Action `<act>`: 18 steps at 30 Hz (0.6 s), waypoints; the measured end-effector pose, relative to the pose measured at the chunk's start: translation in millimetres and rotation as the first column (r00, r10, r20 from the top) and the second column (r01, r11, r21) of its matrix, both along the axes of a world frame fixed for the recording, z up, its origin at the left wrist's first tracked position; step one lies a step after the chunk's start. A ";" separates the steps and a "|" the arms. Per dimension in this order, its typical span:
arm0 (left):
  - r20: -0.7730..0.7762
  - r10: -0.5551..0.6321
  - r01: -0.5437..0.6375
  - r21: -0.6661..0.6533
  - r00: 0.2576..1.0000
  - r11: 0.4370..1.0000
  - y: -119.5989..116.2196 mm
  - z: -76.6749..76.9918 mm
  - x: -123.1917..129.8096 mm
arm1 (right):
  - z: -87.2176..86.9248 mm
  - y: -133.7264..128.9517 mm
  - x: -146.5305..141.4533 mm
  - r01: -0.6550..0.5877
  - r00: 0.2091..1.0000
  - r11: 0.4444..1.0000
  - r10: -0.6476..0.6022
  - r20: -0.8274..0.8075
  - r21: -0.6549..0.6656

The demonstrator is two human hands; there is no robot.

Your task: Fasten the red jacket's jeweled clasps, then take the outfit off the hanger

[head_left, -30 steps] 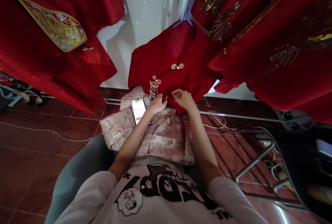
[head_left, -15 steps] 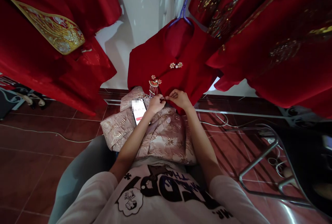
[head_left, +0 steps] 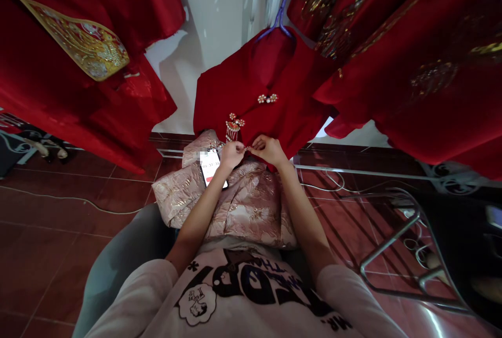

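Observation:
A red garment (head_left: 219,92) hangs in front of me on a blue hanger (head_left: 279,16), its lower part reaching my lap. At its front edge, my left hand (head_left: 234,153) and my right hand (head_left: 269,150) meet fingertip to fingertip. Both are closed in a pinch on a small beaded clasp (head_left: 248,149), mostly covered by the fingers. Higher on the garment sits a clasp with flower-shaped ends (head_left: 267,98). A fan-shaped ornament with hanging bead strands (head_left: 232,128) lies just above my left hand.
Pink brocade cloth (head_left: 251,210) covers my lap, with a lit phone (head_left: 210,165) on it beside my left forearm. Red embroidered garments (head_left: 152,3) hang at both sides. A metal-framed chair (head_left: 388,249) stands at right. Cables (head_left: 78,198) run along the tiled floor.
My fingertips have drawn slightly closer together around the small clasp, and my left hand has shifted a little left. The garment and phone stay about where they were.

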State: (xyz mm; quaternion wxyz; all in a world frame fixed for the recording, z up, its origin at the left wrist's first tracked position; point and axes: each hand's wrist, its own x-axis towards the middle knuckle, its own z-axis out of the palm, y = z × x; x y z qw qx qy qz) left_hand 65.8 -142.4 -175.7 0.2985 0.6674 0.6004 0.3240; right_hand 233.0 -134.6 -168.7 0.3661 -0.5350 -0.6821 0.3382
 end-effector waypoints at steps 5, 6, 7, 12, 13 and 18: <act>0.025 -0.030 0.030 0.008 0.999 1.000 2.4 -1.1 -6.7 | -3.6 1.0 -1.2 -0.002 1.000 1.000 0.002 -0.001 0.031; 0.028 -0.038 0.038 0.008 0.999 0.999 2.9 -1.1 -8.3 | -3.8 1.1 -1.6 -0.005 1.000 1.000 0.005 -0.001 0.031; 0.028 -0.048 0.048 0.009 0.998 0.999 3.4 -1.0 -9.9 | -3.9 1.2 -2.1 -0.007 1.000 1.000 0.006 0.001 0.029; 0.005 -0.086 0.086 0.008 0.996 0.996 4.0 1.9 -16.0 | -1.9 0.5 -5.3 -0.002 1.000 1.000 0.002 0.008 0.016; -0.007 -0.088 0.088 0.009 0.996 0.996 3.7 2.9 -16.9 | -1.5 0.2 -6.0 -0.001 1.000 1.000 0.001 0.010 0.012; -0.040 -0.063 0.064 0.013 0.997 0.998 3.6 5.5 -22.1 | -1.2 -1.2 -9.5 0.011 0.999 1.000 -0.012 0.035 0.014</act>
